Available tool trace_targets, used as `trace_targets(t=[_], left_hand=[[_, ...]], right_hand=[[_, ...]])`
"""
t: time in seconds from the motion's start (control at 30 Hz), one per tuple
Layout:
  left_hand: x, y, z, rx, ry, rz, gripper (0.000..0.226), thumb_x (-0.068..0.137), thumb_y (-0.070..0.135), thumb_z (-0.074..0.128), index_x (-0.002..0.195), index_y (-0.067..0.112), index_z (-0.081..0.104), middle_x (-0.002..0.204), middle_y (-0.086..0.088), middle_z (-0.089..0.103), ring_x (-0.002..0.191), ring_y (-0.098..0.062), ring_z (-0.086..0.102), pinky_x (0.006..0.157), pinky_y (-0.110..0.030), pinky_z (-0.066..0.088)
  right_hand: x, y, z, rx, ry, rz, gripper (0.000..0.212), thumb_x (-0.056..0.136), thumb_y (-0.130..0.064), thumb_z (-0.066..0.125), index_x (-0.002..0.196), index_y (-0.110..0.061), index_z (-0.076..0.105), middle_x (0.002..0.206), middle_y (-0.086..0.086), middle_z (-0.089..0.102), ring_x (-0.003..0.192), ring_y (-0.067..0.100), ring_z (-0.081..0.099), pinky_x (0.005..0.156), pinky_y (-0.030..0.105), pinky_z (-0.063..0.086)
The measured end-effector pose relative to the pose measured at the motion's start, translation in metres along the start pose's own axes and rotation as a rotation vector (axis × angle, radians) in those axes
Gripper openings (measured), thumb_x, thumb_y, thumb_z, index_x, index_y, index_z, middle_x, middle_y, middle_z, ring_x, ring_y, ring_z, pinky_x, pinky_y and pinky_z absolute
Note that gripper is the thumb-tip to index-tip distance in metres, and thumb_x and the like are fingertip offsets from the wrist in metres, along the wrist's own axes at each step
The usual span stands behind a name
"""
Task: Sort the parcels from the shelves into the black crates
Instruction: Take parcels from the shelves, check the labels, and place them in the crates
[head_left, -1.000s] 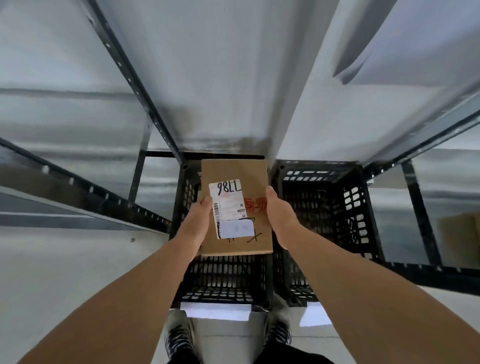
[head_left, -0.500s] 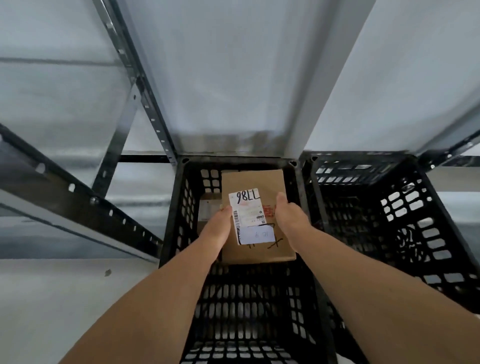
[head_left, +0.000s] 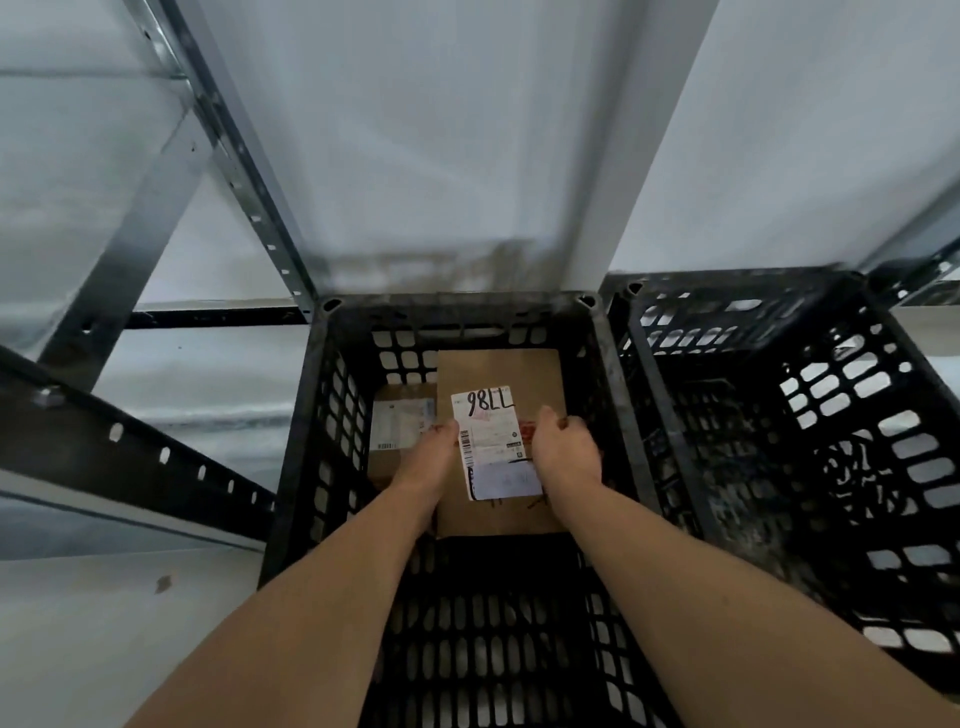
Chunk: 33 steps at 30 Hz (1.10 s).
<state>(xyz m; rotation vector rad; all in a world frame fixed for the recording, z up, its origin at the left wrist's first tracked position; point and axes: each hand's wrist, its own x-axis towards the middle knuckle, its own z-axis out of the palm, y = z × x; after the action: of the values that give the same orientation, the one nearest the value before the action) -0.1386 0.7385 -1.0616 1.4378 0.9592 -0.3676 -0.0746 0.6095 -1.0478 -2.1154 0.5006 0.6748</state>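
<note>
A flat brown cardboard parcel with a white label marked in black pen is held low inside the left black crate. My left hand grips its left edge and my right hand grips its right edge, fingers curled over the top. Under it at the crate's left lies another brown parcel with a white label. A second black crate stands directly to the right, and I see nothing in it.
Grey metal shelf uprights and a slotted beam run on the left. A white shelf board hangs over the crates' far side. Pale floor lies at the lower left.
Both hands have lowered the parcel from above the crate rim down into the left crate, and my view has moved closer over the crates.
</note>
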Motion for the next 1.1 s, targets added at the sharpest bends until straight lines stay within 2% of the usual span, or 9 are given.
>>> trace_targets(t=[0.1, 0.27, 0.37, 0.43, 0.7, 0.83, 0.9, 1.0, 1.1], left_hand=[[0.013, -0.005, 0.002, 0.02, 0.006, -0.021, 0.044, 0.086, 0.062, 0.042, 0.099, 0.029, 0.068, 0.115, -0.001, 0.068, 0.11, -0.025, 0.06, 0.105, -0.044, 0.044], [0.021, -0.008, 0.009, -0.003, 0.033, -0.028, 0.042, 0.093, 0.059, 0.039, 0.098, 0.026, 0.065, 0.115, -0.006, 0.068, 0.11, -0.03, 0.061, 0.104, -0.047, 0.045], [0.031, -0.01, 0.011, 0.023, 0.041, -0.003, 0.063, 0.087, 0.062, 0.042, 0.126, 0.017, 0.061, 0.126, -0.009, 0.064, 0.119, -0.034, 0.058, 0.105, -0.048, 0.045], [0.042, -0.014, 0.01, 0.059, 0.041, -0.032, 0.083, 0.065, 0.075, 0.038, 0.125, 0.022, 0.062, 0.123, -0.005, 0.066, 0.114, -0.032, 0.059, 0.104, -0.047, 0.045], [0.043, -0.011, 0.01, 0.047, 0.022, -0.056, 0.073, 0.074, 0.074, 0.037, 0.125, 0.026, 0.058, 0.123, -0.002, 0.063, 0.115, -0.028, 0.057, 0.107, -0.045, 0.042], [0.054, -0.015, 0.01, 0.025, 0.042, -0.077, 0.107, 0.05, 0.09, 0.039, 0.143, 0.037, 0.046, 0.138, 0.0, 0.058, 0.127, -0.027, 0.052, 0.11, -0.049, 0.037], [0.04, 0.0, 0.008, 0.055, 0.059, -0.106, 0.1, 0.063, 0.09, 0.037, 0.147, 0.035, 0.043, 0.148, 0.0, 0.049, 0.135, -0.027, 0.044, 0.113, -0.05, 0.03], [0.004, 0.029, 0.006, 0.049, 0.034, -0.082, 0.071, 0.093, 0.071, 0.034, 0.145, 0.024, 0.047, 0.149, -0.005, 0.048, 0.137, -0.027, 0.041, 0.113, -0.046, 0.028], [-0.021, 0.043, 0.002, 0.053, 0.01, -0.078, 0.048, 0.101, 0.059, 0.029, 0.114, 0.028, 0.063, 0.139, -0.006, 0.055, 0.124, -0.023, 0.047, 0.105, -0.041, 0.032]], right_hand=[[0.016, 0.004, 0.007, 0.045, -0.036, 0.022, 0.06, 0.106, -0.044, 0.037, 0.154, -0.009, 0.036, 0.155, 0.016, 0.041, 0.141, 0.035, 0.04, 0.117, 0.041, 0.033], [0.038, 0.01, 0.014, 0.027, -0.025, 0.052, 0.06, 0.105, -0.049, 0.035, 0.151, -0.011, 0.042, 0.149, 0.015, 0.048, 0.135, 0.036, 0.045, 0.11, 0.041, 0.037], [0.044, 0.011, 0.021, -0.016, -0.014, 0.032, 0.06, 0.105, -0.048, 0.035, 0.149, -0.007, 0.042, 0.148, 0.017, 0.049, 0.133, 0.036, 0.048, 0.105, 0.039, 0.039], [0.047, 0.01, 0.025, -0.033, -0.006, 0.031, 0.063, 0.105, -0.049, 0.036, 0.15, -0.006, 0.04, 0.148, 0.018, 0.049, 0.133, 0.036, 0.049, 0.106, 0.039, 0.04], [0.048, 0.006, 0.027, -0.055, -0.031, 0.055, 0.081, 0.101, -0.061, 0.035, 0.161, -0.008, 0.019, 0.161, 0.018, 0.031, 0.145, 0.036, 0.035, 0.119, 0.048, 0.032], [0.036, 0.002, 0.026, -0.194, -0.011, -0.076, 0.075, 0.106, -0.053, 0.031, 0.162, -0.01, 0.007, 0.166, 0.017, 0.016, 0.151, 0.036, 0.021, 0.122, 0.049, 0.023], [0.028, -0.005, 0.023, -0.286, -0.01, -0.125, 0.074, 0.105, -0.054, 0.03, 0.162, -0.009, 0.011, 0.165, 0.017, 0.018, 0.15, 0.036, 0.022, 0.12, 0.049, 0.025], [0.019, -0.016, 0.012, -0.305, -0.058, -0.126, 0.072, 0.106, -0.054, 0.028, 0.16, -0.008, 0.02, 0.161, 0.018, 0.026, 0.146, 0.037, 0.03, 0.117, 0.047, 0.031], [-0.002, -0.03, -0.007, -0.311, -0.137, -0.149, 0.068, 0.107, -0.053, 0.027, 0.159, -0.01, 0.024, 0.16, 0.018, 0.03, 0.145, 0.035, 0.034, 0.115, 0.041, 0.03]])
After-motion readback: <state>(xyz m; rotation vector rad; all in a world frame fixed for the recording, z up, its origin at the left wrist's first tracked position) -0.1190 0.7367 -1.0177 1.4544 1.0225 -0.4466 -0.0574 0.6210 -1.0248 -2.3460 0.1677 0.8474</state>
